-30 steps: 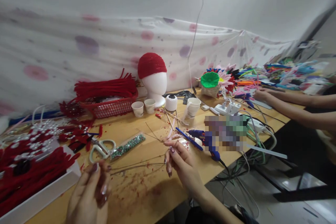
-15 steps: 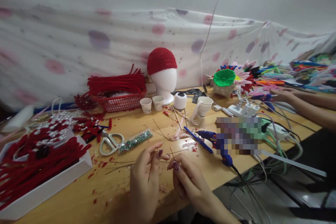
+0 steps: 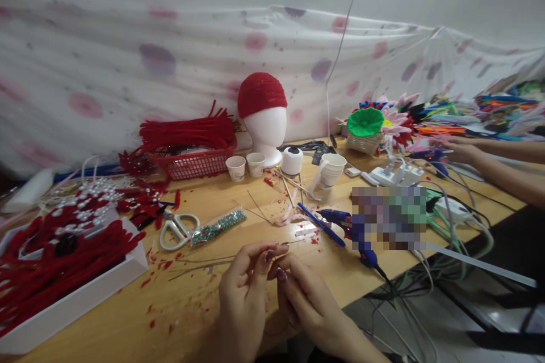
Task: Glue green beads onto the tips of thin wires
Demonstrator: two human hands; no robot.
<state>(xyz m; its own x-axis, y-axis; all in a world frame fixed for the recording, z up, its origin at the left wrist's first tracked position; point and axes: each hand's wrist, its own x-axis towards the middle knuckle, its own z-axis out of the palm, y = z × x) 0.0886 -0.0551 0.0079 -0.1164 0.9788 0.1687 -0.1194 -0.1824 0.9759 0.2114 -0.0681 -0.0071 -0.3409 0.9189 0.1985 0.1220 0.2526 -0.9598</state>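
My left hand point(image 3: 243, 300) and my right hand point(image 3: 313, 306) meet above the near edge of the wooden table. Thumb and fingers of each are pinched together, with a thin brownish wire point(image 3: 275, 261) barely showing between their tips. Most of it is hidden by the fingers. Loose thin wires point(image 3: 204, 264) lie on the tabletop just left of the hands. Beyond them rests a clear packet of green beads point(image 3: 219, 226), beside white-handled scissors point(image 3: 179, 231).
A white box of red fuzzy stems point(image 3: 72, 278) stands at left, a red basket point(image 3: 196, 163) behind. A white foam head point(image 3: 268, 130) wears a red cap. A blue glue gun point(image 3: 351, 229), paper cups point(image 3: 332, 170) and cables lie right. Another person's arms point(image 3: 489, 159) reach in at far right.
My left hand has moved right and its fingertips have closed in against my right hand's. The wire end that stood up from my right fingers is now mostly covered.
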